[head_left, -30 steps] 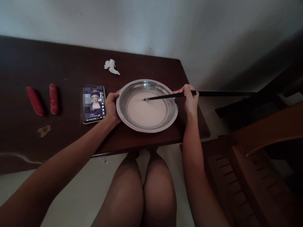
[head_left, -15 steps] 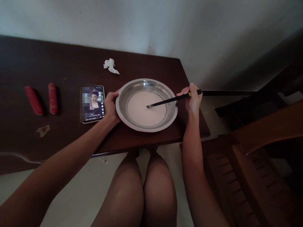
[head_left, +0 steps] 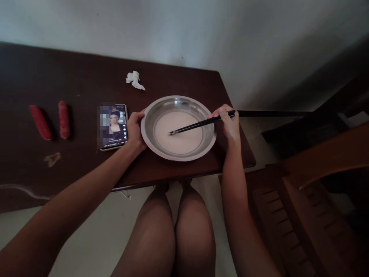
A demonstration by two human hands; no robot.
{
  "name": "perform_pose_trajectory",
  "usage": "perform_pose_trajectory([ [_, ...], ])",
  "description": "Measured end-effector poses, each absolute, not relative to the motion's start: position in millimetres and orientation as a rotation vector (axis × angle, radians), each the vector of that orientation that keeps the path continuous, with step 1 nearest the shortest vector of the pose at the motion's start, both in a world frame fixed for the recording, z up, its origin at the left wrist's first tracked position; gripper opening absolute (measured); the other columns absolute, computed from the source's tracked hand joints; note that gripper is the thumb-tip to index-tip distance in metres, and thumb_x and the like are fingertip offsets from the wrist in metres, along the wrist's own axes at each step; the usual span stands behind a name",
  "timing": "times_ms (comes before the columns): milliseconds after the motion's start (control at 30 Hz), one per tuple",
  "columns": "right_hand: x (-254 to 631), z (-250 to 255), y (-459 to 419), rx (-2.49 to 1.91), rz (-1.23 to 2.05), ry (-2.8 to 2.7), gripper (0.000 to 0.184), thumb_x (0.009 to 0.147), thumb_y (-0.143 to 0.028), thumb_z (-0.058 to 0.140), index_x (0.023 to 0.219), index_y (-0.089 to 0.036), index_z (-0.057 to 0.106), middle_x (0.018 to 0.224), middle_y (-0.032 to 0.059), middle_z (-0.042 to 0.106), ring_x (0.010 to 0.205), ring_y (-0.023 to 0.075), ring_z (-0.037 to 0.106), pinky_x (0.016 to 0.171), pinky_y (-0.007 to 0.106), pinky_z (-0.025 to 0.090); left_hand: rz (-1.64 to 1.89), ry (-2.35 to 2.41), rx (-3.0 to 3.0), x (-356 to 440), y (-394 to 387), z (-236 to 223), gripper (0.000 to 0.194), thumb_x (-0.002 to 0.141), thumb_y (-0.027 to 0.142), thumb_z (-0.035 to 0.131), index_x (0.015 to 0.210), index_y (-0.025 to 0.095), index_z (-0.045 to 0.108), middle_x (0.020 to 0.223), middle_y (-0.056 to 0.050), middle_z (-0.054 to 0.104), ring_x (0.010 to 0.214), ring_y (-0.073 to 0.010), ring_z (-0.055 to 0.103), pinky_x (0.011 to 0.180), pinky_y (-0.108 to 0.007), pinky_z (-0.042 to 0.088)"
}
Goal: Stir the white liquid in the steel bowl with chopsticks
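A wide metal bowl (head_left: 148,140) rests near the table's front edge, holding a pale, creamy liquid (head_left: 180,144). My left hand (head_left: 136,129) grips the bowl's left rim, thumb on top and the other fingers partly hidden under it. At the right rim, my right hand (head_left: 229,122) is closed around black chopsticks (head_left: 198,124). They slant down to the left over the bowl, and their tips meet the liquid left of its middle. Beside my left hand lies a phone (head_left: 117,129) with its screen lit.
On the dark table (head_left: 95,80) lie two red-wrapped sticks (head_left: 63,121), a crumpled tissue (head_left: 134,80) and a small torn scrap (head_left: 52,159). A wall (head_left: 173,34) runs behind the table. A wooden chair (head_left: 276,207) stands at the right.
My right hand has moved left, carrying the chopsticks; their tips have slid left through the liquid. My left hand and the bowl have stayed in place.
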State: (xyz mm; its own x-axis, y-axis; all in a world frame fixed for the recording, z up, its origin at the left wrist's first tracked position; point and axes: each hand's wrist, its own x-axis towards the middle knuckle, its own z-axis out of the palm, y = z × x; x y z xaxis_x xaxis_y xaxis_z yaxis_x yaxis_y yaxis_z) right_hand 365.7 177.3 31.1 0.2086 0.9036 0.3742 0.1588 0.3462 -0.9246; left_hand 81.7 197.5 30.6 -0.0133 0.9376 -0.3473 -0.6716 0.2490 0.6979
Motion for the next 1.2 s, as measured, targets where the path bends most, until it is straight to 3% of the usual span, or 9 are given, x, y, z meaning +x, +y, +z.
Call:
perform_pose_trajectory([
  [100, 365.7, 31.7, 178.3, -1.137, 0.626, -1.176, 0.059, 0.087, -0.080, 0.061, 0.065, -0.025, 0.060, 0.058, -0.0023, 0.064, 0.071, 0.0186, 0.076, 0.078, 0.039, 0.063, 1.323, 0.902, 0.380, 82.2, 197.5, 30.6, 0.032, 0.079, 0.025, 0.055, 0.100, 0.020, 0.079, 0.086, -0.009, 0.080, 0.104, -0.0340, 0.078, 0.092, -0.043, 0.063],
  [200, 367.0, 32.1, 180.8, -1.124, 0.551, -1.046, 0.067, 0.088, -0.087, 0.049, 0.063, -0.025, 0.053, 0.054, -0.0029, 0.059, 0.063, 0.0162, 0.072, 0.066, 0.033, 0.060, 1.311, 0.920, 0.371, 82.6, 196.8, 32.3, 0.031, 0.081, 0.026, 0.055, 0.100, 0.022, 0.079, 0.084, -0.008, 0.080, 0.103, -0.0342, 0.078, 0.092, -0.044, 0.063],
  [333, 364.8, 35.1, 181.7, -1.086, 0.595, -1.062, 0.071, 0.085, -0.092, 0.044, 0.062, -0.025, 0.046, 0.053, -0.0039, 0.057, 0.045, 0.0088, 0.051, 0.045, 0.025, 0.040, 1.280, 0.935, 0.362, 81.6, 196.2, 34.2, 0.032, 0.083, 0.026, 0.055, 0.102, 0.026, 0.080, 0.077, -0.006, 0.078, 0.102, -0.0342, 0.077, 0.091, -0.045, 0.063],
  [467, 364.2, 39.0, 181.4, -1.000, 0.594, -1.016, 0.072, 0.084, -0.094, 0.040, 0.063, -0.026, 0.036, 0.046, -0.0079, 0.041, 0.039, 0.0065, 0.034, 0.040, 0.024, 0.024, 1.269, 0.958, 0.371, 79.9, 195.9, 32.9, 0.030, 0.082, 0.026, 0.059, 0.103, 0.030, 0.081, 0.075, -0.005, 0.077, 0.103, -0.0364, 0.076, 0.090, -0.048, 0.064],
  [567, 364.5, 39.0, 181.1, -0.917, 0.683, -1.037, 0.071, 0.082, -0.096, 0.042, 0.066, -0.026, 0.034, 0.044, -0.0116, 0.029, 0.037, 0.0058, 0.023, 0.040, 0.024, 0.019, 1.291, 0.963, 0.376, 80.1, 195.5, 32.0, 0.029, 0.080, 0.025, 0.060, 0.100, 0.028, 0.080, 0.079, -0.006, 0.079, 0.105, -0.0367, 0.076, 0.091, -0.049, 0.063],
  [733, 363.0, 34.9, 182.8, -0.937, 0.799, -1.168, 0.062, 0.070, -0.076, 0.082, 0.078, -0.028, 0.045, 0.053, -0.0124, 0.051, 0.042, 0.0048, 0.035, 0.043, 0.023, 0.026, 1.313, 0.961, 0.353, 80.9, 196.0, 31.6, 0.030, 0.080, 0.025, 0.060, 0.102, 0.025, 0.080, 0.082, -0.006, 0.080, 0.108, -0.0362, 0.076, 0.093, -0.048, 0.063],
  [833, 364.4, 33.3, 183.9, -1.010, 0.656, -1.099, 0.056, 0.082, -0.081, 0.066, 0.082, -0.028, 0.049, 0.058, -0.0090, 0.061, 0.043, 0.0058, 0.041, 0.042, 0.024, 0.029, 1.273, 0.955, 0.351, 79.9, 196.8, 30.5, 0.033, 0.079, 0.029, 0.065, 0.108, 0.029, 0.081, 0.081, -0.004, 0.080, 0.112, -0.0378, 0.074, 0.093, -0.049, 0.062],
  [933, 363.6, 33.3, 182.3, -1.062, 0.624, -1.065, 0.059, 0.086, -0.086, 0.054, 0.081, -0.028, 0.049, 0.054, -0.0080, 0.060, 0.040, 0.0071, 0.042, 0.040, 0.025, 0.028, 1.264, 0.940, 0.363, 79.4, 196.8, 29.7, 0.038, 0.076, 0.031, 0.069, 0.111, 0.032, 0.081, 0.082, -0.005, 0.080, 0.115, -0.0425, 0.072, 0.091, -0.054, 0.062],
  [1200, 359.5, 37.0, 179.9, -1.142, 0.709, -1.046, 0.064, 0.080, -0.088, 0.060, 0.073, -0.027, 0.043, 0.052, -0.0080, 0.061, 0.040, 0.0069, 0.048, 0.038, 0.023, 0.032, 1.280, 0.958, 0.365, 82.0, 194.5, 34.0, 0.033, 0.081, 0.034, 0.064, 0.108, 0.025, 0.081, 0.083, -0.007, 0.080, 0.107, -0.0390, 0.076, 0.093, -0.051, 0.062],
])
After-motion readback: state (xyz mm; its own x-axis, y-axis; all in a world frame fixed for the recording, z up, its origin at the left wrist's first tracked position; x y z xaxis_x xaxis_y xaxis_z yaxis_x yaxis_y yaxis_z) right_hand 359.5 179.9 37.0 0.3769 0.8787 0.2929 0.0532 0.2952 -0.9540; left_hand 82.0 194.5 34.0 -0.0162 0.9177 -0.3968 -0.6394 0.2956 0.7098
